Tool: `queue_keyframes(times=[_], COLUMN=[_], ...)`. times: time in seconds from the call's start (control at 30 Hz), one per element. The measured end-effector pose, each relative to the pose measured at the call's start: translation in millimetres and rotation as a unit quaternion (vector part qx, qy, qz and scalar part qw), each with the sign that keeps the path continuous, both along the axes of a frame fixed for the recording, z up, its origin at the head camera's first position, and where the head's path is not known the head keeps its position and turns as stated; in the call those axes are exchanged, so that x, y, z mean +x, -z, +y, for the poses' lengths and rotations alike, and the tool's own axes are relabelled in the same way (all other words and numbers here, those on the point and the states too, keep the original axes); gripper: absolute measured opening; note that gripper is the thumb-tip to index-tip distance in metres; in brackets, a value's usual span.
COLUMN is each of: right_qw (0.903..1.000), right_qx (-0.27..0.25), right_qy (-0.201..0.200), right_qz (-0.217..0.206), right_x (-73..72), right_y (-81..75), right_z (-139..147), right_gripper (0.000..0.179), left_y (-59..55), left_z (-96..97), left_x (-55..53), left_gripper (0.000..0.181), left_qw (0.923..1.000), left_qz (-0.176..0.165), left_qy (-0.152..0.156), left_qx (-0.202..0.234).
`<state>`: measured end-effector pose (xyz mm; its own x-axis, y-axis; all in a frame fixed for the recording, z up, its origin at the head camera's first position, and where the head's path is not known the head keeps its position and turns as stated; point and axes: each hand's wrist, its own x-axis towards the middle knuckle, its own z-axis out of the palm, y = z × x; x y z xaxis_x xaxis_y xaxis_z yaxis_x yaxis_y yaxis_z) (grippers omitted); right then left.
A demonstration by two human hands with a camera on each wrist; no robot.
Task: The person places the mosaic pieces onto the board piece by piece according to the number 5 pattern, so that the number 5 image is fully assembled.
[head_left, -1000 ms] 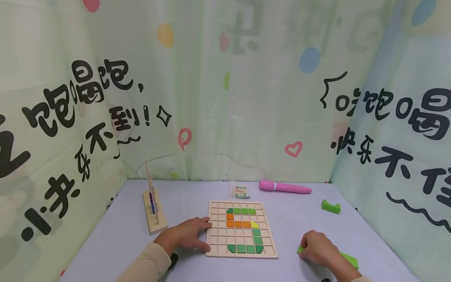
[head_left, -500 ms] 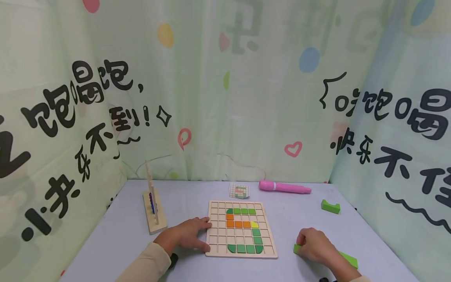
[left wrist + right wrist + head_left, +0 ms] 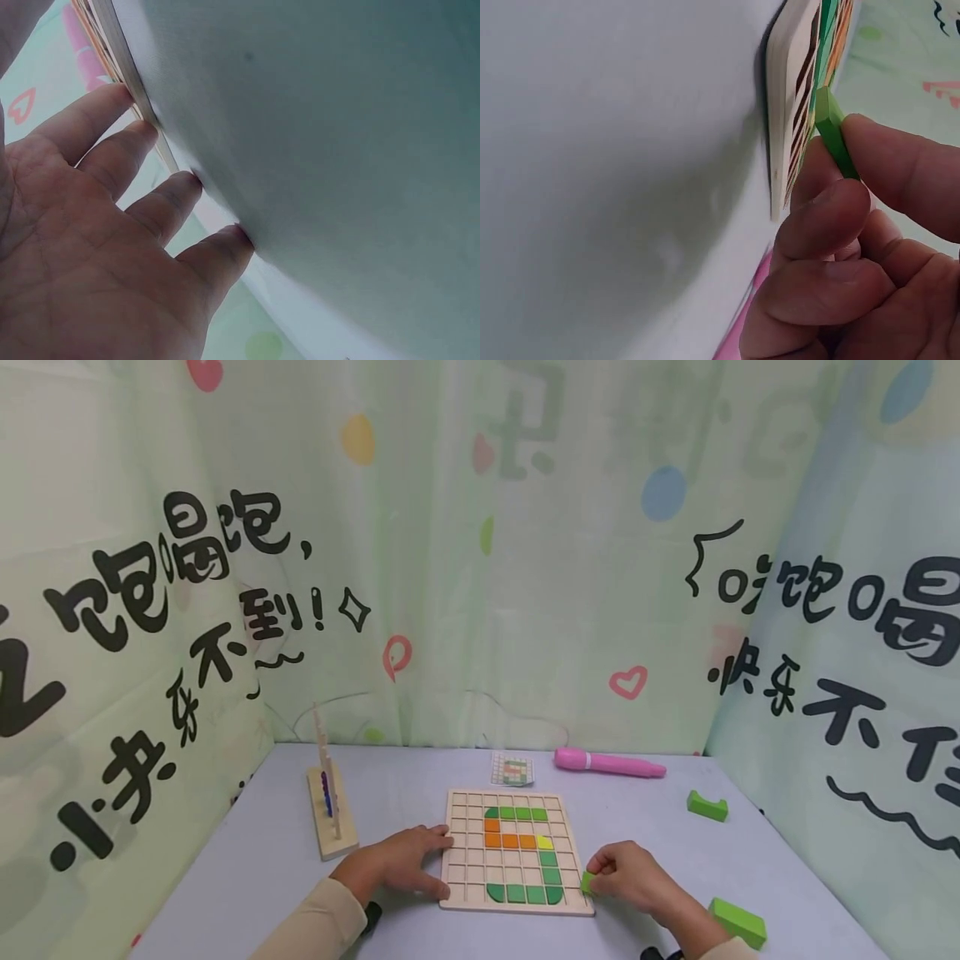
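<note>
A wooden grid board [image 3: 517, 872] lies flat on the table, with green, orange and yellow tiles set in its squares in an S-like shape. My left hand [image 3: 403, 860] has its fingers spread, the fingertips [image 3: 142, 135] and thumb touching the board's left edge. At the board's lower right edge, my right hand [image 3: 630, 878] pinches a small flat green tile [image 3: 834, 131] between thumb and finger. In the right wrist view the tile is held up close beside the board's rim, its narrow edge showing. In the head view the fingers partly cover it.
A green block [image 3: 738, 922] lies beside my right forearm, and a notched green block [image 3: 707, 806] farther back. Behind the board are a small pattern card [image 3: 512, 770] and a pink marker-shaped stick [image 3: 611, 764]. A wooden stand [image 3: 330, 827] rises at left. Printed curtains surround the table.
My right hand has moved left with the green tile, from beside the green block to the board's right edge. The left hand stays at the board. The head view has shifted slightly.
</note>
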<state>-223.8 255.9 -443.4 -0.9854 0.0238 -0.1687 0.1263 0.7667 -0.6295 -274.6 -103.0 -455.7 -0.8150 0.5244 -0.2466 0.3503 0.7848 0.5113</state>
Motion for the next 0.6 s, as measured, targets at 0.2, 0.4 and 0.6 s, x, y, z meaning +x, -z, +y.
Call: queue_keyframes(times=[0.2, 0.4, 0.6], right_qw=[0.9986, 0.9907, 0.9827], right_qx=[-0.025, -0.044, -0.045], right_qy=[-0.046, -0.124, -0.168], right_qz=[0.015, 0.035, 0.063], right_x=[-5.4, -12.8, -19.0], right_y=[2.9, 3.9, 3.1], right_z=[-32, -60, -83], right_gripper=[0.007, 0.006, 0.009], left_y=[0.9, 3.5, 2.9], left_z=[0.4, 0.2, 1.6], left_x=[-1.2, -3.5, -3.2], left_gripper=[0.079, 0.08, 0.079], left_qw=[1.0, 1.0, 1.0], left_qz=[0.003, -0.001, -0.001], left_qy=[0.001, -0.001, -0.004], left_qx=[-0.002, -0.004, -0.005])
